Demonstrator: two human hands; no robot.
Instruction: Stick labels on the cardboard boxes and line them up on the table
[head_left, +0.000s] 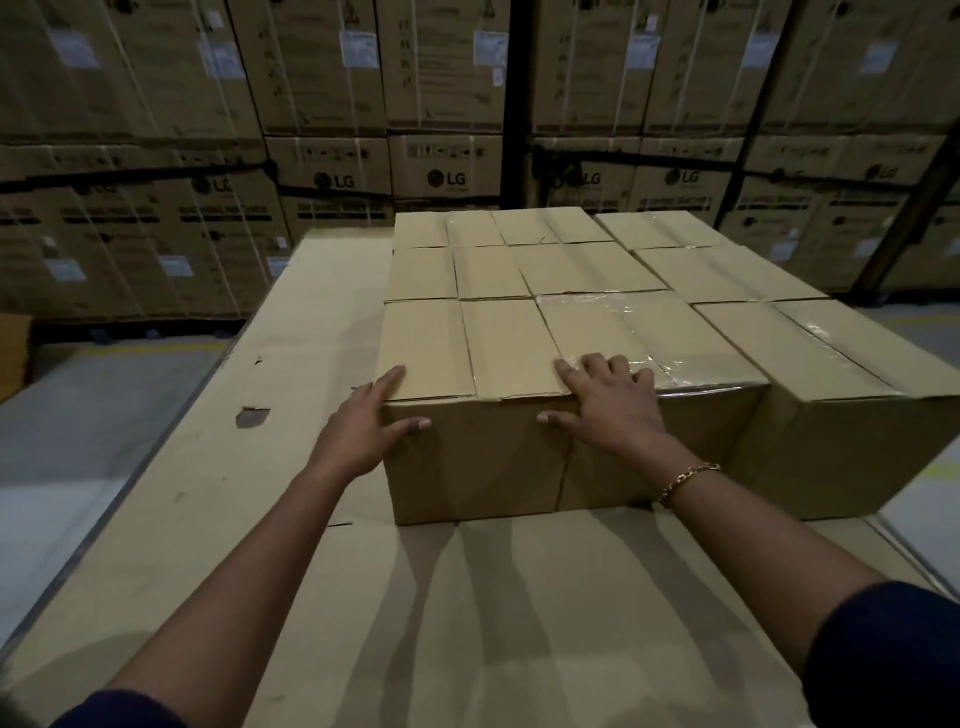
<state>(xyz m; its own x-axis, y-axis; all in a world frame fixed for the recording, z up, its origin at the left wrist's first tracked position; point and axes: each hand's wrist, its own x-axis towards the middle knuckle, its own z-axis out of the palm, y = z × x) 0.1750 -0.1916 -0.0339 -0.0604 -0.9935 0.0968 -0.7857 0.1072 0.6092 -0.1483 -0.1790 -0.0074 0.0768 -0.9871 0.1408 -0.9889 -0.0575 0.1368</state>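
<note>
Fingers of the left grip (363, 426) are lying straight against the near left corner of a plain brown cardboard box (467, 462), clasping nothing. Right grip (613, 405) is pressing flat, fingers spread, on the adjoining tape-sealed brown cardboard box (701, 364). Both boxes are sitting on the cardboard-covered counter (260, 467).

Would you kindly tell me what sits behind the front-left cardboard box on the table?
Behind the front-left box stand two more rows of cardboard boxes; only their tops show. Its body hides their sides.
</note>
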